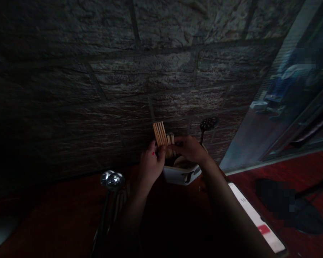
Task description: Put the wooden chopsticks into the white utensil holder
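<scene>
Against the wall, a white container (179, 176) holds utensils. My left hand (151, 165) is closed around a bundle of light wooden chopsticks (159, 133), which stand nearly upright and lean slightly left over the container's left side. My right hand (191, 147) reaches in from the right, fingers curled against a second, shorter-looking group of chopsticks (172, 139). Its fingertips are dim, but they appear closed on these sticks. A rounded pale utensil (181, 162) lies inside, below my right hand. Behind that hand a black slotted spoon (209, 123) sticks up.
Two shiny metal ladles (115, 181) lie left of my left forearm, beside several thin sticks (122, 197). A lit phone-like screen (255, 216) is at right. Behind the container rises a stone-block wall (118, 79). A glass-like panel (274, 93) stands at right. The surroundings are dark.
</scene>
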The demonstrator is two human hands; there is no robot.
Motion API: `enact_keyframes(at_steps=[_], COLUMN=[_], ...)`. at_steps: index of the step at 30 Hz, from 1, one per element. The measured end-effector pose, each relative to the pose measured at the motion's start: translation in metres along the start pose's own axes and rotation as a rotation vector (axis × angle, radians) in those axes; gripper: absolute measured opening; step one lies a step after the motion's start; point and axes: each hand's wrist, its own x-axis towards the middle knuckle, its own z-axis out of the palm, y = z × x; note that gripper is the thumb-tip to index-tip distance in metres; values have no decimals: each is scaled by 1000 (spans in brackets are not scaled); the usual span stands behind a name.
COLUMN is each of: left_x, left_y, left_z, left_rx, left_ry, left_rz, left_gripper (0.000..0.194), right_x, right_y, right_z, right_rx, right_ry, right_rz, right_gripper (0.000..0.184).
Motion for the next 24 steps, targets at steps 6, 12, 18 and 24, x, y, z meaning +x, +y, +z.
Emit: enact_keyframes(at_steps=[6, 12, 18, 24], left_x=[2, 4, 5, 7], left_y=[-8, -13, -15, -23], left_z=[6, 5, 13, 22], left_rx=[-67, -163, -418, -579], left_ry=[5, -33, -56, -31], left_rz=[20, 6, -16, -69], left_gripper=[21, 23, 30, 32], right_x=[1, 1, 3, 3], right_y=[2, 2, 8, 11], right_z=[-1, -2, -1, 0], right_rx=[-12, 17, 55, 75], right_ry=[-15, -38, -31, -22], right_rz=[13, 14, -16, -33], right_gripper=[17, 14, 16, 16])
